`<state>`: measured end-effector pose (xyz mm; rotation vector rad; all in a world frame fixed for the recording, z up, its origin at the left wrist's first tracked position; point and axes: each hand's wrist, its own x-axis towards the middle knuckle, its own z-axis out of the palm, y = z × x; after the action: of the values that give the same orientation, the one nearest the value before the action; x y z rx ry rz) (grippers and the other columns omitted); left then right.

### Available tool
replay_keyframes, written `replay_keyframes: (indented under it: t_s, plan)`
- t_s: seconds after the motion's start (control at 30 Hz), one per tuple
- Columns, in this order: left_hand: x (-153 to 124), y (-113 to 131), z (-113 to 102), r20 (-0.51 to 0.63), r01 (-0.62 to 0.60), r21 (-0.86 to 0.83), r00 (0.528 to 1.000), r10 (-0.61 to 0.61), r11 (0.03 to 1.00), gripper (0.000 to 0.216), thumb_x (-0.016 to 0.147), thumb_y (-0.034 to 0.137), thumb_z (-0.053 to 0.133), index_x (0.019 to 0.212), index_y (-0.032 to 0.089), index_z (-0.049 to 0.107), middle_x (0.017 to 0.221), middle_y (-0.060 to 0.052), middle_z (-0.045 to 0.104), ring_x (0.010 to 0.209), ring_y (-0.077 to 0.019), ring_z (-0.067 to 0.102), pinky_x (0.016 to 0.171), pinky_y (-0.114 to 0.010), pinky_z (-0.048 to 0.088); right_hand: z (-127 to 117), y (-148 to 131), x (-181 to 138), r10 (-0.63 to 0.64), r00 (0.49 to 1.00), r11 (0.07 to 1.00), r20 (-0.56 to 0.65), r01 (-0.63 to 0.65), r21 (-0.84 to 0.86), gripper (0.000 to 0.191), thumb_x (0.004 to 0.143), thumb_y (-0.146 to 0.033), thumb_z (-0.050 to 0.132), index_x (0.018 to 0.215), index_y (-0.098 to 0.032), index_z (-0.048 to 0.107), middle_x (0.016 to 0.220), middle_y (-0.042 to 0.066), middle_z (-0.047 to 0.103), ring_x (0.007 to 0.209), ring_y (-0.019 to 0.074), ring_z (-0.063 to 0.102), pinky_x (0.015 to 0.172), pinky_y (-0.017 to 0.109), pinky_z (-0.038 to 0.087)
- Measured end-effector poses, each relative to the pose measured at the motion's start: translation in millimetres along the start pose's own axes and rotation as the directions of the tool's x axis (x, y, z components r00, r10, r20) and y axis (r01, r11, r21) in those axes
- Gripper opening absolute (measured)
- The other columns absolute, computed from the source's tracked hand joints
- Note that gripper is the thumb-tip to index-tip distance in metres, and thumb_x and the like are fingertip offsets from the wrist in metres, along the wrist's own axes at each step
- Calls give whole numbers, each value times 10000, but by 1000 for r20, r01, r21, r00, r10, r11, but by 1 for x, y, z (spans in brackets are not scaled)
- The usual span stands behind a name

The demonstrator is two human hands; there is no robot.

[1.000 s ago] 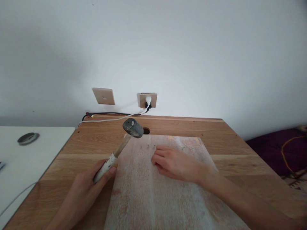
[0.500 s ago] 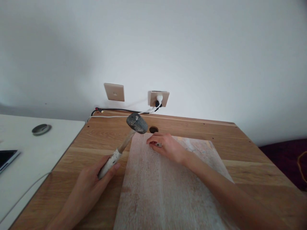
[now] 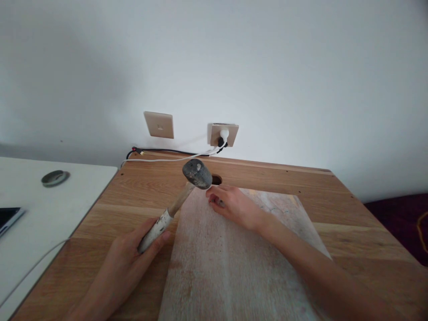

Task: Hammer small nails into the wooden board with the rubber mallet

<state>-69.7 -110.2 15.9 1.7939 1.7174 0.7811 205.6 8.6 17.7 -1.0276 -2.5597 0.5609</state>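
Note:
A mallet (image 3: 197, 174) with a dark, worn head and a white-wrapped wooden handle is gripped by my left hand (image 3: 129, 258). Its head hangs in the air just left of my other hand, near the far edge of a whitish, worn wooden board (image 3: 207, 267). On that board rests my right hand (image 3: 236, 206), fingers curled in a pinch close to the board's far left corner. Something small shows between those fingers, but they hide most of it and its kind is unclear.
The board lies on a wooden table (image 3: 150, 183) with a round cable hole (image 3: 216, 179) behind it. Cables (image 3: 167, 154) run along the wall to a socket (image 3: 224, 135). To the left, a white table (image 3: 43, 214) bears a round grey dish (image 3: 55, 178) and a device (image 3: 9, 218).
The mallet's head has moved slightly right, closer to my right hand. My right hand keeps its pinch at the same spot on the board. The view has shifted a little.

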Motion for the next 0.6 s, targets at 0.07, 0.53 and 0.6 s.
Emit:
replay_keyframes:
  t_s: [0.07, 0.53, 0.6]
  plan:
    - [0, 0, 0, 8, -3, 2, 1000, 3, 1000, 396, 927, 579, 582, 1094, 274, 772, 959, 23, 832, 856, -249, 800, 682, -252, 627, 0, -2, 1, 16, 1000, 1000, -1, -16, -13, 213, 907, -29, 625, 1061, -173, 648, 923, 67, 707, 838, 190, 662, 792, 314, 514]
    - [0, 1, -1, 33, -34, 24, 999, 33, 999, 367, 943, 566, 578, 1080, 295, 783, 973, 43, 831, 870, -243, 801, 676, -233, 625, 4, -4, -2, 123, 991, 992, -58, -122, 12, 220, 904, -175, 761, 1062, -185, 609, 948, 80, 753, 897, 235, 723, 808, 364, 572]
    - [1, 1, -1, 50, -46, 31, 998, 44, 998, 345, 950, 549, 582, 1096, 310, 785, 1016, 45, 828, 910, -246, 798, 720, -242, 630, 1, -1, -6, 98, 992, 995, -74, -97, 13, 326, 876, -258, 811, 1116, -185, 603, 1075, 115, 738, 1037, 277, 701, 908, 434, 566]
